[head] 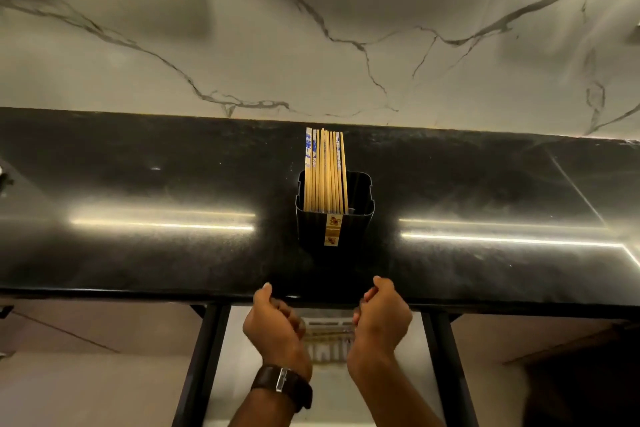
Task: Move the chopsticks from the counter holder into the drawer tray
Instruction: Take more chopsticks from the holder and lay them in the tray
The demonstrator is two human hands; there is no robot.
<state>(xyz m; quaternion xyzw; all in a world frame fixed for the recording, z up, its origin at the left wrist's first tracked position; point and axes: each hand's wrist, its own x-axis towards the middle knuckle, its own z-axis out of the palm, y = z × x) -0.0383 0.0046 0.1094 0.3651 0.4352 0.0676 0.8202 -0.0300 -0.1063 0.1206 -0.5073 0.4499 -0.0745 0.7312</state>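
Black polished stone forms the desk point(138, 253), its glossy top streaked with two long reflections of strip light. Behind it rises a pale marble wall point(346, 28) with thin grey veins branching across it.

Near the middle of the desk stands the holder point(334, 229), a dark, square-sided box with rounded corners and a small gold patterned label on its front face. Upright inside it is a tight row of chopsticks point(325, 170), slim wooden sticks of light tan, some with blue-and-white patterned tops at the left of the bunch. Nothing stands between the holder and the desk's front edge.

Below that edge, the left hand point(277, 322) and the right hand point(381, 315) are both curled, fingers bent under the lip of the desk, thumbs up against its edge; what they grip is hidden, so I cannot tell whether they clamp anything. A dark strap watch point(282, 383) sits on the left wrist. Between the wrists, a drawer tray point(327, 340) shows, blurred, flanked by black rails point(204, 357).
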